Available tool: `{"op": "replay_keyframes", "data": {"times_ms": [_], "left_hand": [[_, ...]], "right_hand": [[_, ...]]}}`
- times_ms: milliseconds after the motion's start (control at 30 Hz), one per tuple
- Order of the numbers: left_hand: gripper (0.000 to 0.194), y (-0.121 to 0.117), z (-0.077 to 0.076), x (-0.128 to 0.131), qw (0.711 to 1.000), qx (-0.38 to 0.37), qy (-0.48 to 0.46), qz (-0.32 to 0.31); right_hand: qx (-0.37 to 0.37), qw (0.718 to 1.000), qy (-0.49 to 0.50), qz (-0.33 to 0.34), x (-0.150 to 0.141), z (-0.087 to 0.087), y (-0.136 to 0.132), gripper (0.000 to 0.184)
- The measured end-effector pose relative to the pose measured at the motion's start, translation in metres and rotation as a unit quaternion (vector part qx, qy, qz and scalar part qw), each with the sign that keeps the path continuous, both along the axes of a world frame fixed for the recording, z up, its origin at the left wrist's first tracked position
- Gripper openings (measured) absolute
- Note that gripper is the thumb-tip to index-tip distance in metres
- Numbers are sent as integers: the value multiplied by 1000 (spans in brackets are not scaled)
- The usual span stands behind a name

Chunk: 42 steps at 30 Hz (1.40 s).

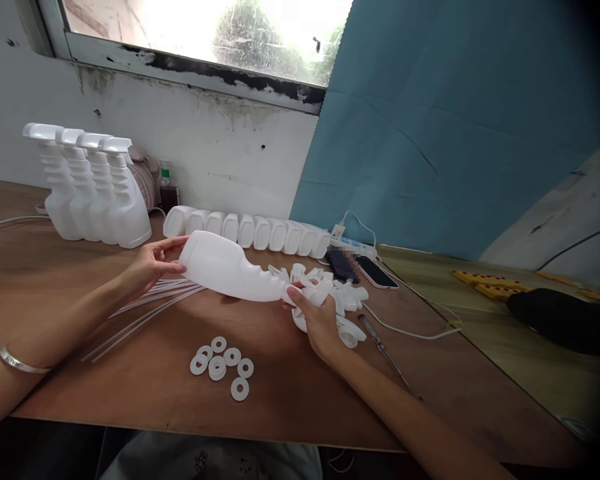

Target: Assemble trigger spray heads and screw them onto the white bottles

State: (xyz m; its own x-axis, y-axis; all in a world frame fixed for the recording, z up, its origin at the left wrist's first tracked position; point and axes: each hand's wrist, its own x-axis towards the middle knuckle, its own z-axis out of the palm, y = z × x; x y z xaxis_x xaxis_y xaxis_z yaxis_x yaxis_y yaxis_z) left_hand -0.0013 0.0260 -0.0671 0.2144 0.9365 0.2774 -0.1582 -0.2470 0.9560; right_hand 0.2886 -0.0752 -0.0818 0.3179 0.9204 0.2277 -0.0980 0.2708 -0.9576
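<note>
I hold a white plastic spray bottle (230,268) sideways above the wooden table (70,287). My left hand (153,265) grips its base, fingers curled round the bottom edge. At the neck end, my right hand (316,319) is closed on a white trigger sprayer head (314,291) that sits at the bottle's mouth. Behind my right hand lies a heap of loose white sprayer heads (345,300). Thin clear dip tubes (145,310) lie under the bottle, and several white washer rings (223,363) lie in front.
Several finished spray bottles (93,190) stand at the back left. A row of capless bottles (247,230) lies along the wall. A phone (377,272), a power strip (353,245) with cable, and a screwdriver (383,347) lie to the right. A black object (565,320) rests on the adjoining surface.
</note>
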Motion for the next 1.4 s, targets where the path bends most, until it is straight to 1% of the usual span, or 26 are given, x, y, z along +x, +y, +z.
{"op": "replay_keyframes", "data": {"times_ms": [100, 233, 300, 433, 567, 667, 733, 800, 933, 1100, 1267, 1400], "left_hand": [[58, 2, -3, 1, 1000, 14, 2, 13], [44, 4, -3, 2, 998, 38, -33, 33], [41, 4, -2, 3, 997, 40, -53, 37], [38, 0, 2, 4, 997, 24, -74, 31], [23, -8, 9, 6, 996, -10, -92, 12], [16, -14, 17, 6, 994, -30, -107, 2], [18, -15, 20, 7, 993, -40, -114, -1], [23, -15, 21, 7, 992, -46, -121, 2], [30, -9, 16, 7, 991, -51, -119, 20], [26, -10, 12, 7, 995, -50, -83, 16], [19, -13, 12, 9, 996, -41, -74, 24], [32, -12, 11, 9, 997, -32, -62, 27]], "right_hand": [[-2, 1000, -6, 6, 0, 0, 0, 32], [-4, 1000, -14, 17, 0, -2, 1, 33], [-6, 1000, -16, 18, 0, -3, 1, 33], [-8, 1000, -22, 19, 1, -4, 1, 34], [-8, 999, -27, 18, 1, -4, 1, 34], [-8, 1000, -24, 14, 1, -5, 1, 34], [-9, 1000, -22, 13, 1, -6, 2, 34], [-13, 1000, -23, 15, 1, -6, 3, 34], [-21, 999, -28, 18, -1, -4, 1, 35], [-30, 998, -50, 17, -3, 0, -5, 32], [-28, 998, -55, 19, -1, -2, -4, 32], [-28, 999, -39, 26, -1, -3, -2, 36]]}}
